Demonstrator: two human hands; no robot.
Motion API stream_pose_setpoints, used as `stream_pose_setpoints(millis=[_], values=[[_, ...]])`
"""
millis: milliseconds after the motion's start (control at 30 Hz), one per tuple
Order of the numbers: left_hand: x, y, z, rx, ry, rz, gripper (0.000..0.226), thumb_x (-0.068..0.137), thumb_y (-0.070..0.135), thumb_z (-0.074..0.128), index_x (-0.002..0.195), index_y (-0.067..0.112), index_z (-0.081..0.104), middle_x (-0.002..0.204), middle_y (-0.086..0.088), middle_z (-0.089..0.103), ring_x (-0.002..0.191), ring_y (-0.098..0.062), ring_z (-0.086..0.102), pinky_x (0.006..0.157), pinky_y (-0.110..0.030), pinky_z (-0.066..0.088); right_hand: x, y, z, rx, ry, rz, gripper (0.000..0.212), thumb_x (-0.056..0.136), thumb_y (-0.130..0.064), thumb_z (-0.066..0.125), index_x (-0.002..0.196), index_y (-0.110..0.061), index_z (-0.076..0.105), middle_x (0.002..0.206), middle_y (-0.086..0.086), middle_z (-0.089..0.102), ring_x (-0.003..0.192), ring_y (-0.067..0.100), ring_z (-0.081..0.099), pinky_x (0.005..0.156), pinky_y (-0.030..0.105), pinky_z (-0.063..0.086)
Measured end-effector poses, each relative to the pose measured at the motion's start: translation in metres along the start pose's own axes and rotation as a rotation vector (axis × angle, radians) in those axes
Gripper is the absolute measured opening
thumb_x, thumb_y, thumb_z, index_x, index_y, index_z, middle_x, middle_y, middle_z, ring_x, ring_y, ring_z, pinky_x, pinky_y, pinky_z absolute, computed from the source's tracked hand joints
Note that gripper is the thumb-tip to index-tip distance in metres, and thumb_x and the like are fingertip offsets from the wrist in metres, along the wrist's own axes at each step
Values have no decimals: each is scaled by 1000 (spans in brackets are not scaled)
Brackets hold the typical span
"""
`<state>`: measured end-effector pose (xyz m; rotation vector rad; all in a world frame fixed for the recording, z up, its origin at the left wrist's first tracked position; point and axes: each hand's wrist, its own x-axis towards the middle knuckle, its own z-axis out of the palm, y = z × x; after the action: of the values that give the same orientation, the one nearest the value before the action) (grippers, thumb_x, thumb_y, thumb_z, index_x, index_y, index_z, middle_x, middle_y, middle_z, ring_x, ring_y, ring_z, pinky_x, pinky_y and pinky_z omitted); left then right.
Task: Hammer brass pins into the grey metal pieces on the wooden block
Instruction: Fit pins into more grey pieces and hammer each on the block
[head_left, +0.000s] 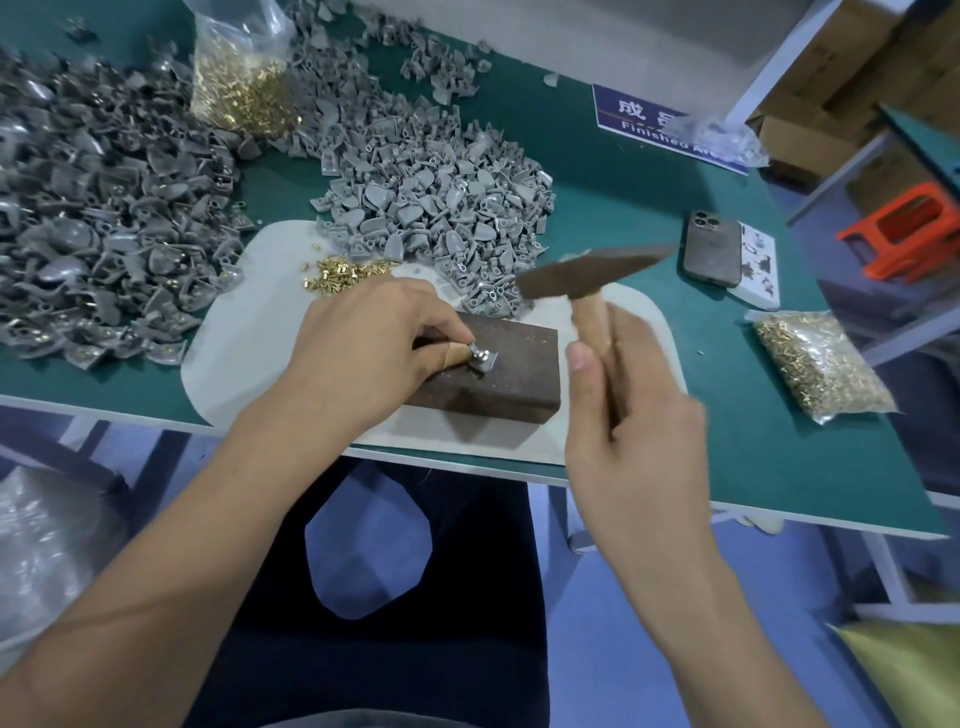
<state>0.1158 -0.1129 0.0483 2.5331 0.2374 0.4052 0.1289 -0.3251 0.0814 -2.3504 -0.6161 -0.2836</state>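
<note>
On the green table (649, 218) lies the wooden block (498, 379). My left hand (363, 343) pinches a grey metal piece (483, 358) on it; my right hand (634, 431) grips the hammer (592, 273), raised above.

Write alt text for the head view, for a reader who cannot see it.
A left hand pinches a small grey metal piece on a wooden block while the right hand holds a raised hammer above it. Piles of grey pieces and loose brass pins lie behind.
</note>
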Motion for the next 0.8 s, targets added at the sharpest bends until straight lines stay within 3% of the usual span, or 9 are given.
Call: stream_pose_setpoints(millis=[100,200,300,367,467,533,667,733,800], values=[[0,0,-2,6,-2,9,8,82,50,76,87,44,75,78,22,59,84,-5,54,63,-28,35,-2,5,2,-163,-247,50,19,102,-47,40,108,-33,51,61,-5,52,62,30,53,57,43,47],[1,0,-1,10,-9,3,9,83,50,75,89,44,75,80,21,61,86,-4,55,66,-29,37,2,8,-6,-132,-129,46,22,102,-49,40,113,-37,54,66,-8,58,64,26,54,58,41,49],[1,0,-1,10,-7,0,8,83,49,75,89,44,75,81,21,61,87,-4,55,68,-30,40,0,5,-7,2,11,33,25,103,-48,42,120,-35,56,65,-19,51,58,15,44,55,37,42],[1,1,-1,15,-8,6,8,83,49,75,89,43,75,79,22,60,86,-4,55,65,-29,38,-3,3,-3,-43,-86,19,23,105,-45,42,123,-36,53,66,-14,53,60,19,49,56,39,43],[1,1,-2,27,-7,12,9,83,50,75,89,43,75,79,21,60,84,-4,53,62,-28,33,-1,7,-4,-200,-283,14,16,102,-46,41,111,-36,49,63,-5,53,65,32,54,58,43,47],[1,0,-1,23,-13,9,9,84,49,74,89,43,75,81,20,61,86,-4,53,66,-29,35,2,10,-9,-193,-220,2,20,102,-48,41,112,-36,53,62,-7,53,61,26,52,57,42,49],[1,1,-1,35,-22,16,6,85,49,73,89,44,74,82,21,61,88,-4,54,67,-29,36,0,6,-10,7,29,5,23,104,-46,43,118,-34,56,65,-21,49,57,13,40,53,35,37],[2,1,-3,35,-29,15,6,85,48,74,89,44,74,82,20,62,87,-5,54,67,-29,35,-2,3,-4,-45,-38,-12,21,105,-43,43,121,-34,53,65,-15,50,58,19,48,54,38,42],[2,2,-3,49,-24,28,6,85,46,74,89,42,74,83,18,62,87,-6,54,67,-29,37,-2,3,-1,-198,-232,-18,21,104,-46,41,123,-39,47,68,-8,58,67,33,59,59,42,48]])
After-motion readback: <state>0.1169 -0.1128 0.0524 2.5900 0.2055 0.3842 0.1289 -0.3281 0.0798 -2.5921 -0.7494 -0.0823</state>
